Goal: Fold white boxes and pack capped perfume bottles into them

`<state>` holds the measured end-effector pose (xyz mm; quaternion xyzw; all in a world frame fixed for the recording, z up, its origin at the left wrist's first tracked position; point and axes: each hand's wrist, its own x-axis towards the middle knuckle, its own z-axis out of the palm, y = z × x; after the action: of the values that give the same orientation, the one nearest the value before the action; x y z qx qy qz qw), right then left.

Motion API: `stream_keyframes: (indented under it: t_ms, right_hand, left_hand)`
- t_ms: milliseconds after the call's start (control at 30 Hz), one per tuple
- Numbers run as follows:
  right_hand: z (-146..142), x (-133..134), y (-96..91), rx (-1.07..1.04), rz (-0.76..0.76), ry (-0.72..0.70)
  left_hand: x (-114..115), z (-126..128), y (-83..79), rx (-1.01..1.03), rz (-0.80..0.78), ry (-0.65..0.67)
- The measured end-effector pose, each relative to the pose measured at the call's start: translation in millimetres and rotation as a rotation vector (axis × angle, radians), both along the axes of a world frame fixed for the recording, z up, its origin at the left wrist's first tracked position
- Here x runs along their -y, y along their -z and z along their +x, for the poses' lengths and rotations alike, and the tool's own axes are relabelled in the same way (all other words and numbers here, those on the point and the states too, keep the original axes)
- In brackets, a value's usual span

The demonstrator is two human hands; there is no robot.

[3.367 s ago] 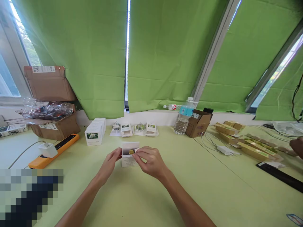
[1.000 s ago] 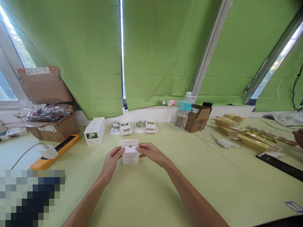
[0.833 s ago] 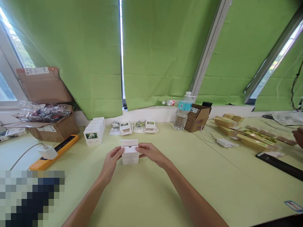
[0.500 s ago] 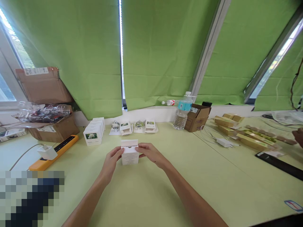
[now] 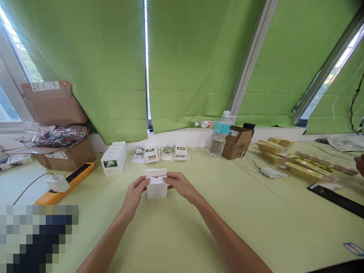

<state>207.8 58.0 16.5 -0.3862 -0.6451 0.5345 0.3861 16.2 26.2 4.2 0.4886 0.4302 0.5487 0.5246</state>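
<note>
A small white carton [image 5: 157, 190] stands upright on the pale green table in front of me, its top flap raised at the back. My left hand [image 5: 136, 190] grips its left side, thumb at the upper front edge. On the opposite side my right hand [image 5: 180, 184] is closed on the carton, thumb near the top corner. Fine print covers the front face; the inside is mostly hidden. Beyond it lie a glass teapot-like piece [image 5: 139, 151], a second clear glass piece [image 5: 167, 151] and small white boxes with green pictures [image 5: 151, 154].
A row of white cartons [image 5: 113, 161] stands left of centre. Further left are an orange power strip [image 5: 69, 184] and an open cardboard box [image 5: 66, 153]. A water bottle [image 5: 218, 138], a brown box [image 5: 238, 142], a white charger [image 5: 270, 173] and yellow boxes [image 5: 307, 170] occupy the right. Another person's hand [image 5: 360, 163] shows at the right edge.
Both hands keep their hold on the carton, which stays in the same place. Only a very slight shift of the whole view is visible.
</note>
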Motion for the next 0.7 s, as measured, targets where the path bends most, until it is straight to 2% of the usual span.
stream_keyframes:
  t_ms: [300,400,700]
  right_hand:
    - [-0.4,5.3,-9.2,-0.119,0.126,-0.007]
    - [-2.2,7.8,-12.4,-0.132,0.14,0.04]
    - [-4.9,6.8,-10.7,-0.13,0.182,0.089]
  left_hand:
    - [4.3,-0.1,0.3,-0.033,0.041,-0.01]
    - [4.1,-0.4,1.2,-0.06,0.058,-0.028]
    - [3.8,-0.2,1.2,-0.092,0.1,-0.104]
